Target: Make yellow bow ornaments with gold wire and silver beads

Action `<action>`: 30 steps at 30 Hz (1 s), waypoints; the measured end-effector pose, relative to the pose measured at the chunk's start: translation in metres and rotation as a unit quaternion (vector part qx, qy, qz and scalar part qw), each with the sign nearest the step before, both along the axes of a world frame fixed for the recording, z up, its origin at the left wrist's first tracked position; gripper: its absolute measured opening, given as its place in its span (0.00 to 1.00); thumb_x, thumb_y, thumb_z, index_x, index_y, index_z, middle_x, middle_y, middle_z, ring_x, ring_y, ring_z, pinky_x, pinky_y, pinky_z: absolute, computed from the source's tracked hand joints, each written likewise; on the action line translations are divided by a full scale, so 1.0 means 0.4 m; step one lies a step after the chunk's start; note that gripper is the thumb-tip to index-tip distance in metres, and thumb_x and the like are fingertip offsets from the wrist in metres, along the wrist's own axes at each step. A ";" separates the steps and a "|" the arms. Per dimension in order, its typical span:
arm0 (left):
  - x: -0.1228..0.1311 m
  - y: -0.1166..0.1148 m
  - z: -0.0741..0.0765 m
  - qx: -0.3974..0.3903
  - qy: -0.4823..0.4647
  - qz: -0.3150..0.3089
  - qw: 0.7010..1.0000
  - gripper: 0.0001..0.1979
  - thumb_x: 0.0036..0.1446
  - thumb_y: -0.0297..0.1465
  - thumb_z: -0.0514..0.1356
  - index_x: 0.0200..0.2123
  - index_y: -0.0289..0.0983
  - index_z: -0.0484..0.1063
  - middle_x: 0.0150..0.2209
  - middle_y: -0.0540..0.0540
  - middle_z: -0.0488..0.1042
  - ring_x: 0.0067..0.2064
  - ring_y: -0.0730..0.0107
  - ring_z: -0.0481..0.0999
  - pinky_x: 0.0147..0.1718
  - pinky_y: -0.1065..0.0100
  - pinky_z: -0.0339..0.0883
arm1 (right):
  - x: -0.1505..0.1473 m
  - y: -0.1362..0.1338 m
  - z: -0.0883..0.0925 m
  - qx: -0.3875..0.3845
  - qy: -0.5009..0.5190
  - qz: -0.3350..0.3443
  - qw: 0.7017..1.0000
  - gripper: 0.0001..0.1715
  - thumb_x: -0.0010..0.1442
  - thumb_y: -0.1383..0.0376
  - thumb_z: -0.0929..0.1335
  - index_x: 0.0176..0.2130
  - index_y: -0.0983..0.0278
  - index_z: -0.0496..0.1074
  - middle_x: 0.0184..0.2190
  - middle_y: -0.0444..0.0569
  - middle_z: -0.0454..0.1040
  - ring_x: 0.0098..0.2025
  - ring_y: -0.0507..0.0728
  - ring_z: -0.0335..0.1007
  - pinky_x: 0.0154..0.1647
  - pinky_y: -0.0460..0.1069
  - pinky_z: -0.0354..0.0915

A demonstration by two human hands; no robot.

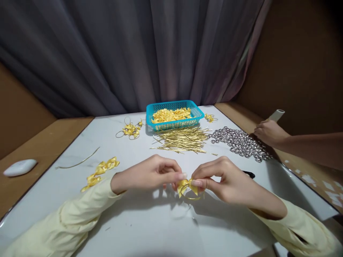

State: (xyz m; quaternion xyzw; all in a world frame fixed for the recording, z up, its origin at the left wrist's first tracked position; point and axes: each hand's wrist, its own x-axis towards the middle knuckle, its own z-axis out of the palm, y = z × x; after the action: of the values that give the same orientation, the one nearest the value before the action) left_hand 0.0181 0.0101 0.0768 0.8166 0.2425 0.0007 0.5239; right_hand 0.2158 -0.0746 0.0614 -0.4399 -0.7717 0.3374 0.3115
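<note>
Between my two hands, a little above the white tabletop (128,228), is a yellow ribbon bow (184,186) with a loop of gold cord (193,198) hanging below it. My left hand (158,173) pinches the bow's left side with thumb and fingers. Its right side is gripped by my right hand (222,178), also between thumb and fingertips. My fingers partly hide the knot. Several loose yellow bows (101,167) lie beside my left forearm, near a single gold cord (77,164). A black-handled object (249,174) is partly covered by my right hand.
A turquoise basket (175,125) of yellow bows stands at the back. Before it lie gold cord pieces (184,139); right, silver beads (238,141). Bows with cord loops (131,130) sit left. Another person's hand (270,132) is at the right edge by a white roll (277,115). A white device (20,167) lies far left.
</note>
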 end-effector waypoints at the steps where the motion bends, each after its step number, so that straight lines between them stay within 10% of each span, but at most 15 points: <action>1: 0.004 -0.006 0.000 0.030 0.004 -0.006 1.000 0.14 0.57 0.38 0.54 0.33 0.33 0.72 0.27 0.47 0.74 0.28 0.75 0.72 0.26 0.76 0.63 | -0.001 -0.001 0.000 -0.001 -0.002 0.001 1.000 0.12 0.56 0.73 0.64 0.25 0.67 0.74 0.24 0.47 0.76 0.26 0.50 0.69 0.30 0.43 0.62; 9: 0.012 -0.040 -0.001 0.125 0.013 -0.015 0.992 0.10 0.52 0.34 0.58 0.31 0.32 0.75 0.21 0.49 0.74 0.23 0.76 0.70 0.23 0.77 0.62 | -0.007 0.002 -0.008 -0.005 -0.020 0.006 1.000 0.12 0.56 0.72 0.64 0.25 0.67 0.75 0.23 0.47 0.76 0.25 0.51 0.68 0.29 0.44 0.62; 24: 0.006 -0.035 -0.001 -0.010 0.021 -0.015 1.000 0.13 0.57 0.33 0.53 0.32 0.32 0.74 0.26 0.44 0.78 0.21 0.76 0.73 0.20 0.78 0.65 | -0.007 0.001 -0.014 0.001 -0.028 0.001 1.000 0.12 0.56 0.72 0.64 0.27 0.68 0.76 0.24 0.48 0.76 0.26 0.51 0.70 0.29 0.44 0.63; 30: 0.009 -0.036 -0.012 0.071 0.018 0.013 0.997 0.13 0.57 0.31 0.51 0.29 0.31 0.73 0.24 0.44 0.77 0.18 0.77 0.71 0.18 0.78 0.63 | 0.018 -0.006 0.019 0.066 0.048 -0.067 0.994 0.09 0.57 0.68 0.65 0.29 0.63 0.76 0.37 0.49 0.76 0.36 0.55 0.72 0.36 0.48 0.66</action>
State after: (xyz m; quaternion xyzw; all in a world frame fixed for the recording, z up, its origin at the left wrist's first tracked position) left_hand 0.0218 -0.0042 0.0718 0.8483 0.2617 0.0096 0.4602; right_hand 0.2229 -0.0771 0.0690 -0.4523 -0.7451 0.2852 0.3985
